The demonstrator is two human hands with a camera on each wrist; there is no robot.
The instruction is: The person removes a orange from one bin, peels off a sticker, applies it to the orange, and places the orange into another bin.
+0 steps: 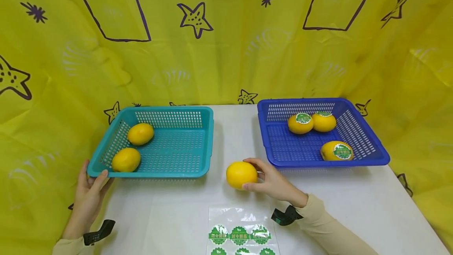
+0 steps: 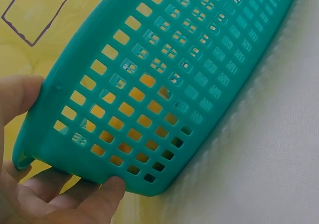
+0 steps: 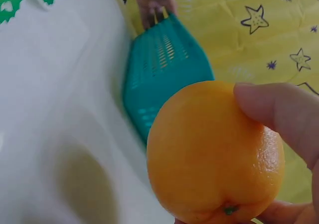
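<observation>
My right hand (image 1: 272, 181) holds a yellow lemon (image 1: 242, 175) above the white table, between the two baskets. In the right wrist view, the thumb presses the side of that lemon (image 3: 214, 154), and its stem end faces the camera. At the near left corner of a teal plastic basket (image 1: 159, 174), my left hand (image 1: 88, 196) grips the rim. The left wrist view shows the left hand (image 2: 55, 194) around the corner of the basket (image 2: 164, 104). Inside the teal basket lie two lemons without visible stickers, one farther back (image 1: 140, 134) and one nearer (image 1: 126, 159).
A blue basket (image 1: 283, 162) on the right contains three lemons (image 1: 300, 124) bearing green-and-white stickers. A clear sheet of round green stickers (image 1: 239, 235) lies at the table's near side. Behind the table (image 1: 170, 215) hangs a yellow patterned curtain (image 1: 226, 58).
</observation>
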